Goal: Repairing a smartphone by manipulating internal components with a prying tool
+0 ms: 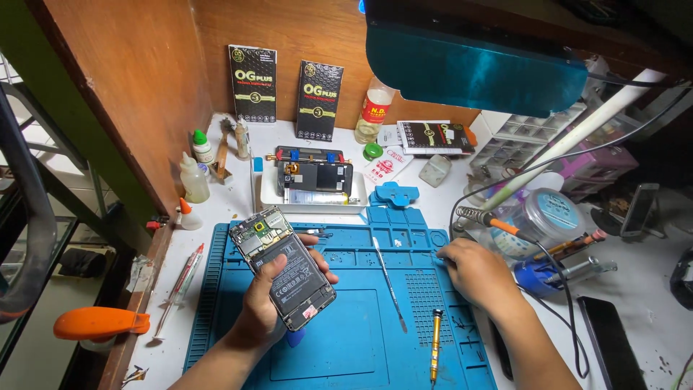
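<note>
Screwdriver (pixel 435 345) with a yellow-and-black handle lies nearest, loose on the blue repair mat (pixel 346 332), pointing away. Left hand (pixel 268 307) is closed around an opened smartphone (pixel 283 269), back cover off, battery and circuit board facing up, held tilted above the mat's left half. Right hand (pixel 473 271) rests palm-down at the mat's right edge, fingers curled under; whether it grips anything I cannot tell. Thin metal spudger (pixel 390 285) lies between the hands, apart from both.

Risk, as judged: the phone is held by its edges only, so a slip would drop the bare board onto the mat. The soldering iron (pixel 485 220) sits in its coil stand just beside the right hand, cable trailing past the wrist; a snag could tip it.

Further back, a white tray (pixel 312 196) holds another dismantled phone (pixel 316 177). Small squeeze bottles (pixel 193 177) stand at the left; black flat boxes (pixel 253 83) lean against the wooden wall. A clear parts organiser (pixel 523 141) sits at the right. Worktop is white, crowded, lit by a tube lamp (pixel 577 141) from the right, with a teal shade (pixel 473 65) overhead.
</note>
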